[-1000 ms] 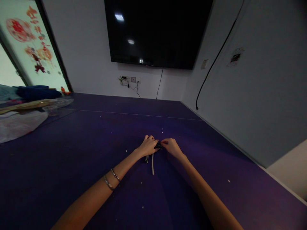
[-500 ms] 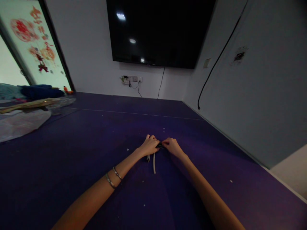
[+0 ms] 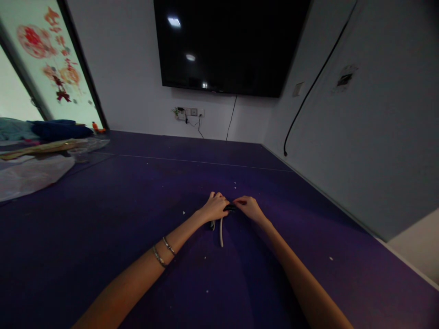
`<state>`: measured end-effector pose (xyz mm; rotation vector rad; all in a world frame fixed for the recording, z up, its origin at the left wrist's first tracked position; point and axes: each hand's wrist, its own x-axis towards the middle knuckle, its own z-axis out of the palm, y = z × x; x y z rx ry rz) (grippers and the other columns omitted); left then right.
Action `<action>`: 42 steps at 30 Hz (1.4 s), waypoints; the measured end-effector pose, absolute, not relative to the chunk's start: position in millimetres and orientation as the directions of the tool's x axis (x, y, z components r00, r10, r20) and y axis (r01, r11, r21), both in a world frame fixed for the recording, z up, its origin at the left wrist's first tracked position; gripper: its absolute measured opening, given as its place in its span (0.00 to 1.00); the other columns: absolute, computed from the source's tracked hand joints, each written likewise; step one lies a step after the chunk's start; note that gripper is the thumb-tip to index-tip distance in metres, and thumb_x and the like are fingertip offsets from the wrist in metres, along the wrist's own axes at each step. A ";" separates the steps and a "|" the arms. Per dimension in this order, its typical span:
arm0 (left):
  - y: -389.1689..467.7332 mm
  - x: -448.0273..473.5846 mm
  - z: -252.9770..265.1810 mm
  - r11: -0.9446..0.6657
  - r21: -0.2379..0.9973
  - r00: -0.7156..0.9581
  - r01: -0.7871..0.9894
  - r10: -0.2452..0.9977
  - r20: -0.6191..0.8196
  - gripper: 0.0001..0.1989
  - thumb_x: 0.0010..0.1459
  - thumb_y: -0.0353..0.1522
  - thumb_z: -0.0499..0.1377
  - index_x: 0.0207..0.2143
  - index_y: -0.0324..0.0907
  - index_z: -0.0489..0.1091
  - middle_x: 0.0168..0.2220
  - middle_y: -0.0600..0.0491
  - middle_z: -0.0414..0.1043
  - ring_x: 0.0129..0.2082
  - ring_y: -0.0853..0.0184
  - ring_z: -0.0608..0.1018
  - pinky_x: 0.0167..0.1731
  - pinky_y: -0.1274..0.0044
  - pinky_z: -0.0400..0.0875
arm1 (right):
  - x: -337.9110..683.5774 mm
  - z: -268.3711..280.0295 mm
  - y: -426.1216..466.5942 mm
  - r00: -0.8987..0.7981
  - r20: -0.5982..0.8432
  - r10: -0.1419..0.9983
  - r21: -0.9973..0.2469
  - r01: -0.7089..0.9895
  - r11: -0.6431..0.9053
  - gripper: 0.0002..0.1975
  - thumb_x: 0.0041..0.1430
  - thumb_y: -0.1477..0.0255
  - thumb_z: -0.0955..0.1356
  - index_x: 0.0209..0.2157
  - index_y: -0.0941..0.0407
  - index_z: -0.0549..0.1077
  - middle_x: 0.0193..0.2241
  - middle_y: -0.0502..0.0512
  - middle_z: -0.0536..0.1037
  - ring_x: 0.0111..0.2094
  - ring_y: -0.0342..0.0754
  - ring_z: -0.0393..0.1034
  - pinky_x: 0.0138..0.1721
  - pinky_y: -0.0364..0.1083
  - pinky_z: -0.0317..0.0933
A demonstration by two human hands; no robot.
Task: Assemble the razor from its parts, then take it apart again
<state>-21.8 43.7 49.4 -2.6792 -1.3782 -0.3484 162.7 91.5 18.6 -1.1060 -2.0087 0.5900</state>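
Note:
My left hand (image 3: 215, 208) is closed around a small black bundle (image 3: 230, 208), whose exact kind I cannot make out. From beneath that hand a pale cord-like strip (image 3: 221, 233) hangs toward me, with shorter pale and dark ends beside it. My right hand (image 3: 248, 208) is just to the right, thumb and fingers pinched together at the bundle's right end. Whatever sits between those fingertips is too small to see. Both hands work low over a purple surface (image 3: 137, 237).
White scraps (image 3: 331, 258) dot the surface. At the left lie a clear plastic sheet (image 3: 37, 178) and a dark blue cloth (image 3: 61, 130). A television (image 3: 226, 50) hangs on the far wall above sockets (image 3: 194, 112). A black cable (image 3: 308, 91) runs down the right wall.
My right fingertips have moved slightly right, and more of the black bundle shows between the hands. My left hand keeps its hold. The view has shifted slightly.

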 end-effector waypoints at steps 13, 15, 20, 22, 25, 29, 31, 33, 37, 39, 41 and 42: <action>35.9 -22.7 74.1 -0.475 0.052 0.408 0.879 0.803 0.435 0.12 0.54 0.34 0.55 0.41 0.42 0.69 0.46 0.49 0.65 0.49 0.59 0.63 0.46 0.68 0.58 | 175.8 1.1 101.6 -0.141 0.349 0.926 -0.851 0.365 0.377 0.11 0.46 0.68 0.65 0.28 0.57 0.77 0.30 0.56 0.80 0.33 0.49 0.73 0.39 0.46 0.64; 33.3 -27.1 86.9 -0.406 0.096 0.316 0.909 0.820 0.477 0.09 0.54 0.32 0.54 0.38 0.42 0.69 0.44 0.49 0.66 0.47 0.61 0.65 0.45 0.71 0.61 | 175.7 0.7 101.3 -0.137 0.350 0.927 -0.852 0.364 0.376 0.12 0.46 0.68 0.65 0.28 0.58 0.77 0.30 0.56 0.80 0.34 0.49 0.73 0.39 0.46 0.64; 21.0 -40.6 101.5 -0.212 0.205 0.145 0.955 0.943 0.300 0.07 0.53 0.33 0.55 0.34 0.42 0.70 0.38 0.50 0.69 0.39 0.64 0.72 0.35 0.75 0.67 | 175.7 1.4 100.7 -0.131 0.349 0.928 -0.847 0.380 0.373 0.11 0.46 0.68 0.65 0.28 0.57 0.77 0.30 0.55 0.80 0.34 0.49 0.73 0.40 0.46 0.64; 13.2 -44.1 98.1 -0.154 0.206 0.123 0.966 0.980 0.157 0.07 0.52 0.35 0.56 0.32 0.42 0.70 0.35 0.51 0.71 0.36 0.63 0.75 0.34 0.74 0.68 | 175.4 2.8 99.7 -0.132 0.348 0.928 -0.843 0.388 0.372 0.11 0.46 0.69 0.64 0.28 0.57 0.77 0.29 0.55 0.80 0.34 0.49 0.73 0.39 0.46 0.64; 0.4 -45.5 87.6 -0.121 0.176 0.120 0.977 0.993 0.012 0.10 0.50 0.39 0.56 0.30 0.42 0.71 0.33 0.50 0.74 0.35 0.60 0.76 0.33 0.72 0.69 | 174.8 4.8 98.0 -0.132 0.350 0.927 -0.837 0.401 0.373 0.11 0.46 0.69 0.64 0.27 0.57 0.77 0.29 0.55 0.79 0.33 0.49 0.73 0.39 0.46 0.64; -14.0 -42.0 73.9 -0.087 0.130 0.091 0.988 0.996 -0.018 0.17 0.53 0.44 0.52 0.31 0.41 0.72 0.34 0.47 0.75 0.36 0.57 0.77 0.35 0.70 0.69 | 174.0 5.4 96.9 -0.131 0.351 0.927 -0.829 0.418 0.372 0.11 0.45 0.70 0.64 0.28 0.57 0.77 0.28 0.54 0.79 0.31 0.48 0.73 0.37 0.46 0.64; -18.9 -39.1 68.8 -0.090 0.121 0.091 0.989 0.996 0.000 0.20 0.55 0.46 0.49 0.32 0.41 0.72 0.35 0.46 0.75 0.37 0.56 0.77 0.35 0.68 0.69 | 173.8 5.0 96.8 -0.132 0.350 0.927 -0.826 0.424 0.372 0.12 0.45 0.70 0.63 0.28 0.57 0.77 0.27 0.54 0.79 0.30 0.48 0.73 0.36 0.45 0.64; -22.1 -36.0 64.5 -0.102 0.122 0.101 0.987 0.995 0.017 0.21 0.56 0.46 0.48 0.34 0.41 0.72 0.36 0.45 0.75 0.38 0.55 0.77 0.36 0.67 0.70 | 173.9 4.5 96.9 -0.133 0.351 0.927 -0.823 0.429 0.373 0.12 0.45 0.70 0.63 0.28 0.58 0.77 0.27 0.54 0.79 0.30 0.48 0.72 0.36 0.45 0.64; -23.8 -31.8 58.0 -0.112 0.126 0.112 0.986 0.994 0.006 0.19 0.56 0.44 0.49 0.37 0.41 0.72 0.37 0.44 0.75 0.39 0.55 0.77 0.37 0.66 0.70 | 174.3 4.5 97.6 -0.131 0.353 0.926 -0.822 0.430 0.374 0.13 0.45 0.69 0.63 0.28 0.59 0.77 0.25 0.55 0.78 0.28 0.47 0.72 0.34 0.45 0.64; -23.7 -31.1 56.4 -0.108 0.126 0.110 0.986 0.994 -0.008 0.17 0.56 0.42 0.49 0.37 0.41 0.72 0.38 0.44 0.75 0.39 0.56 0.77 0.37 0.66 0.70 | 174.4 5.3 97.8 -0.126 0.352 0.927 -0.824 0.429 0.371 0.14 0.45 0.69 0.63 0.28 0.59 0.77 0.24 0.55 0.78 0.27 0.47 0.72 0.33 0.44 0.64; -23.7 -31.1 55.6 -0.099 0.129 0.101 0.987 0.995 -0.015 0.16 0.56 0.40 0.49 0.36 0.41 0.72 0.38 0.45 0.75 0.40 0.56 0.76 0.37 0.67 0.70 | 174.2 6.4 97.6 -0.120 0.352 0.928 -0.826 0.427 0.369 0.14 0.45 0.69 0.63 0.28 0.60 0.77 0.24 0.55 0.78 0.27 0.47 0.72 0.33 0.45 0.64; -23.9 -31.3 55.4 -0.097 0.132 0.099 0.987 0.995 -0.013 0.16 0.56 0.40 0.49 0.36 0.41 0.72 0.38 0.45 0.75 0.39 0.56 0.77 0.37 0.67 0.70 | 173.9 6.9 97.2 -0.118 0.353 0.928 -0.826 0.426 0.368 0.14 0.45 0.69 0.63 0.28 0.60 0.77 0.23 0.55 0.78 0.26 0.48 0.72 0.32 0.45 0.64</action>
